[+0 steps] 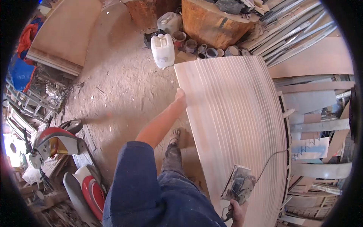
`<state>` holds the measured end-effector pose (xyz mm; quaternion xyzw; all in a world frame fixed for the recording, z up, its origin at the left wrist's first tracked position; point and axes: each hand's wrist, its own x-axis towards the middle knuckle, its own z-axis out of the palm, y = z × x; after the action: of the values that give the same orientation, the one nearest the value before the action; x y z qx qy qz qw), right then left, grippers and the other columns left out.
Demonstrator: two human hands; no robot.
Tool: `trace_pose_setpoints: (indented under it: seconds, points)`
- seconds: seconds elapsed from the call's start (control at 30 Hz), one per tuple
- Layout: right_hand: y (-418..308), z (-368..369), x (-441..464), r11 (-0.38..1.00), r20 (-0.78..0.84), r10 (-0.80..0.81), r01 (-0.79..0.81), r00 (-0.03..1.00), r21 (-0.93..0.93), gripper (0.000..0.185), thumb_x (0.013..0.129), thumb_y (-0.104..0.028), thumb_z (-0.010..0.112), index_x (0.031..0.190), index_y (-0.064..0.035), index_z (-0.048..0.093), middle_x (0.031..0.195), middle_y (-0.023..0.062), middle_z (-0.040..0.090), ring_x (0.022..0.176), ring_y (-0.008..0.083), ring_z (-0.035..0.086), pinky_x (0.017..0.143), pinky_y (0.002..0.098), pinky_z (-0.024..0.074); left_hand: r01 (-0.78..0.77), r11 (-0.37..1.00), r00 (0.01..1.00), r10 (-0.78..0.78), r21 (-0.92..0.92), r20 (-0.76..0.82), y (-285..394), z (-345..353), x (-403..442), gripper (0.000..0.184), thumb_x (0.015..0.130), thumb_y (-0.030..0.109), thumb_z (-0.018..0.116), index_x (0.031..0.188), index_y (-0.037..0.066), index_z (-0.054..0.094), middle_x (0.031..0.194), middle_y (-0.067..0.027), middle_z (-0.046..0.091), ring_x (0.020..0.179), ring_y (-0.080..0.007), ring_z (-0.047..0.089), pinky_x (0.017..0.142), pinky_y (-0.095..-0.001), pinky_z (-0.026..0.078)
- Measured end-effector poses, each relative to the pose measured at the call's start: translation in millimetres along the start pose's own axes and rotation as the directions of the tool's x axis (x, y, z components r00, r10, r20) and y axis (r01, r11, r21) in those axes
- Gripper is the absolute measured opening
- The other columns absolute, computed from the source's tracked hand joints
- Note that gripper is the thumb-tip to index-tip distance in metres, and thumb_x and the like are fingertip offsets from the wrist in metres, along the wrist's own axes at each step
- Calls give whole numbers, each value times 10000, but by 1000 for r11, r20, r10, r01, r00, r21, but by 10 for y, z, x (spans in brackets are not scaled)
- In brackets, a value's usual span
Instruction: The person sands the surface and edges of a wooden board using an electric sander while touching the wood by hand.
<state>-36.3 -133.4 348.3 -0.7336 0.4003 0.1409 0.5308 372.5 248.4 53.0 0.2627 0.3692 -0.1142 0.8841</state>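
Observation:
A large pale wooden panel with lengthwise grooves lies in front of me and to the right. At its left edge, my left hand is closed on the rim; some of its fingers are hidden. My right hand grips the rear of a dusty electric sander low on the panel. The sander has a rectangular base, and its dark cord runs over the panel's right side. Whether the base lies fully flat on the wood, I cannot tell.
White jugs and several paint cans stand beyond the panel by big wood blocks. A red-and-white motorbike is at left, near stacked boards. Metal strips and scrap crowd the right. Dusty floor lies between.

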Motion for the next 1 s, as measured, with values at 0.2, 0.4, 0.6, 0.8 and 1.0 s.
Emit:
trace_pose_setpoints:
  seconds: [0.2, 0.4, 0.6, 0.8, 1.0]
  points:
    - [-757, 650, 208, 990, 74, 63, -53, 995, -127, 139, 785, -77, 703, 829, 20, 613, 638, 70, 607, 474, 155, 576, 434, 283, 449, -138, 986, 990, 139, 91, -1, 1013, -331, 1881, 700, 1040, 555, 262, 1415, 10, 491, 1361, -170, 591, 1175, -348, 627, 972, -512, 516]
    - [-1037, 962, 228, 990, 124, 84, -69, 989, -121, 145, 790, -88, 709, 835, 20, 624, 628, 63, 602, 472, 148, 572, 436, 279, 445, -138, 820, 833, 400, 555, -384, 1101, 232, 864, 735, 1011, 607, 366, 1258, -45, 598, 1238, -243, 643, 1128, -388, 639, 925, -529, 500]
    - [-828, 794, 236, 983, 153, 73, -46, 986, -175, 130, 790, -55, 706, 829, 21, 609, 646, 64, 600, 492, 144, 562, 448, 286, 445, -210, 868, 884, 365, 450, -292, -359, -407, 465, 668, 1017, 544, 403, 1137, -62, 657, 1066, -224, 691, 945, -336, 693, 762, -471, 557]
    - [-317, 302, 78, 984, 221, -51, 87, 974, -156, 134, 784, -74, 685, 848, 16, 609, 649, 67, 597, 483, 154, 569, 442, 287, 449, -154, 864, 891, 331, 480, -310, -1262, -163, -1399, 577, 1021, 425, 401, 1024, -104, 632, 990, -234, 677, 911, -311, 638, 809, -468, 474]
    - [437, -452, -280, 955, 159, -52, 96, 986, -282, 127, 774, -107, 672, 798, 3, 613, 612, 50, 573, 475, 143, 557, 440, 278, 426, -235, 839, 879, 399, 492, -262, -2941, -595, -2480, 541, 1022, 392, 366, 1068, -106, 572, 952, -264, 627, 899, -279, 597, 814, -433, 459]
